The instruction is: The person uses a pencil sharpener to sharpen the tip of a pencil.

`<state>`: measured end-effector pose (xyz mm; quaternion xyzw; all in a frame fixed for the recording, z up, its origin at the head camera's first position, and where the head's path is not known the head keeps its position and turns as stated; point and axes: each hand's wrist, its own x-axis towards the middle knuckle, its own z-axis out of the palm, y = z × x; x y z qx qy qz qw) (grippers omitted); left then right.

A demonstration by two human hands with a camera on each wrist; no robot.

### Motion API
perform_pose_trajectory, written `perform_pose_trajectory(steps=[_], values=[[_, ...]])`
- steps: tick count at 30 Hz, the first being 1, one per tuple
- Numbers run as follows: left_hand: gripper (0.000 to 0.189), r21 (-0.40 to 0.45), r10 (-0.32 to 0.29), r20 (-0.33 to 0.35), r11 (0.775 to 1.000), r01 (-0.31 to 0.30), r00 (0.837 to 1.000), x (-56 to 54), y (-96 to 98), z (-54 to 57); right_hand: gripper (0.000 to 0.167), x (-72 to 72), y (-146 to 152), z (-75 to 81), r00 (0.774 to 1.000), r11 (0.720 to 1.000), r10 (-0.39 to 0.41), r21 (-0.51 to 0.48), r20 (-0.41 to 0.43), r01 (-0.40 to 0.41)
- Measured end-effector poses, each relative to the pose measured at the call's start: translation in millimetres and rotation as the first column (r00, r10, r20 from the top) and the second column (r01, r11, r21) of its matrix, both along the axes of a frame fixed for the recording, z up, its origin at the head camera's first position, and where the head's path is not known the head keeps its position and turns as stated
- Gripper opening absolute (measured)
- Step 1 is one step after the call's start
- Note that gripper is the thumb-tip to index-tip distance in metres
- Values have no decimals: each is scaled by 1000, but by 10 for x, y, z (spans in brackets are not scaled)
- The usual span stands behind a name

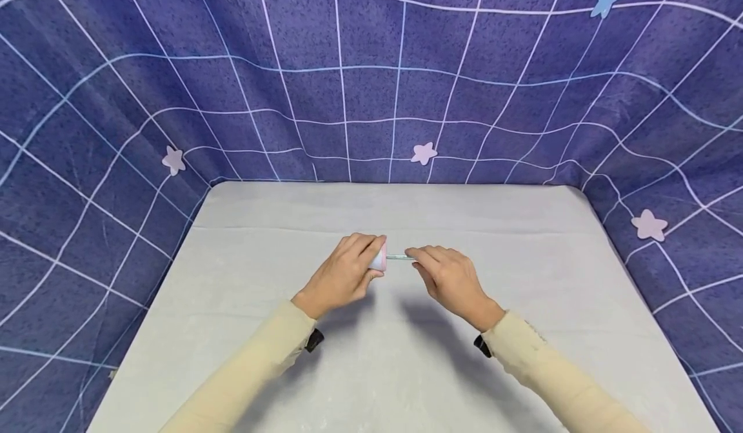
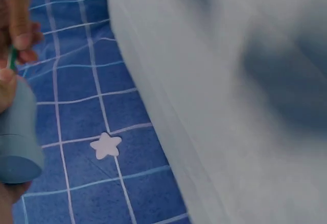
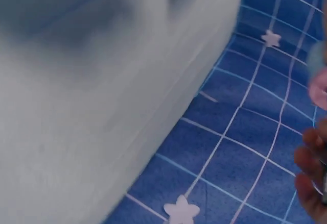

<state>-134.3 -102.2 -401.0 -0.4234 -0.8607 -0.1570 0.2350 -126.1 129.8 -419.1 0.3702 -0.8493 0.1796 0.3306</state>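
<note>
My left hand (image 1: 341, 270) grips a small pale blue cylinder (image 1: 378, 260) whose pink end faces right. Into that end runs a thin green pencil-like stick (image 1: 399, 257), its other end pinched between the thumb and fingers of my right hand (image 1: 449, 279). Both hands are raised over the white table, level with each other. In the left wrist view the cylinder (image 2: 19, 127) shows its smooth side and flat base at the left edge. The right wrist view catches only part of the pink end (image 3: 319, 89) and some curled fingers (image 3: 310, 168). My palm hides the rest of the stick.
The white-covered table (image 1: 371, 381) lies below, with shadows of both hands on it. A blue-purple grid curtain (image 1: 371, 91) with star shapes stands around its back and sides. Black bands (image 1: 314, 340) show at the cuffs of the cream sleeves (image 1: 249, 368).
</note>
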Motion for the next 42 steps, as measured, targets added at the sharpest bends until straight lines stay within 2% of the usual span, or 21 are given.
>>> perform_pose_trajectory(steps=[5,13,15,17,19,20,21,22,23,25,27,28,29,30,31,32,35,37,38,40,42], values=[[51,71,7,256,997,-27,967,-9,6,106,29,-46,12,-40,962,997,-28,58,-270,45],[48,121,-22,543,991,-52,840,32,69,256,20,-132,19,-12,879,1000,20,7,-477,-19],[49,123,-36,518,992,-33,855,53,87,229,20,-119,19,0,883,999,31,6,-468,-32],[50,109,-59,394,994,17,917,67,108,150,20,-72,21,26,930,999,51,4,-364,-54],[51,77,-91,171,994,79,981,80,130,20,17,5,29,56,986,997,79,-11,-150,-81],[50,55,-99,36,994,97,994,84,144,-52,16,45,37,78,996,996,85,-29,6,-84],[49,36,-104,-91,994,107,990,86,157,-121,14,83,43,112,979,995,87,-61,183,-77],[46,21,-104,-200,994,111,974,90,169,-179,13,112,53,149,928,993,93,-103,362,-59],[44,10,-100,-290,994,107,952,92,181,-231,13,127,64,181,848,990,101,-139,520,-32],[39,-6,-85,-419,996,91,904,86,206,-306,15,127,86,248,629,978,134,-204,765,40],[37,-26,-73,-489,997,68,869,78,218,-343,18,97,102,292,437,964,182,-247,881,98],[37,-34,-71,-512,997,62,856,73,217,-349,19,77,105,299,374,961,200,-256,906,107],[36,-44,-71,-526,997,56,848,67,212,-348,20,61,102,301,340,959,214,-263,916,106],[35,-53,-72,-528,997,52,846,64,202,-341,20,53,95,298,339,961,213,-260,916,99],[35,-60,-72,-521,997,48,850,61,190,-328,19,48,85,291,372,966,194,-244,907,90],[34,-64,-72,-506,997,46,860,57,177,-309,18,49,73,278,428,971,171,-225,888,79],[41,-61,-59,-411,997,37,910,41,129,-232,13,65,38,210,678,989,70,-141,732,50],[49,-46,-41,-319,999,27,947,29,94,-174,15,68,28,143,847,996,9,-76,532,37],[52,-36,-32,-264,999,23,964,23,76,-143,17,66,25,108,908,998,-12,-45,418,34],[54,-27,-16,-151,1000,12,988,15,42,-78,23,45,22,38,982,999,-35,-2,186,36],[53,-20,-7,-33,1000,7,999,11,14,-1,21,16,25,-12,1000,999,-30,24,9,29]])
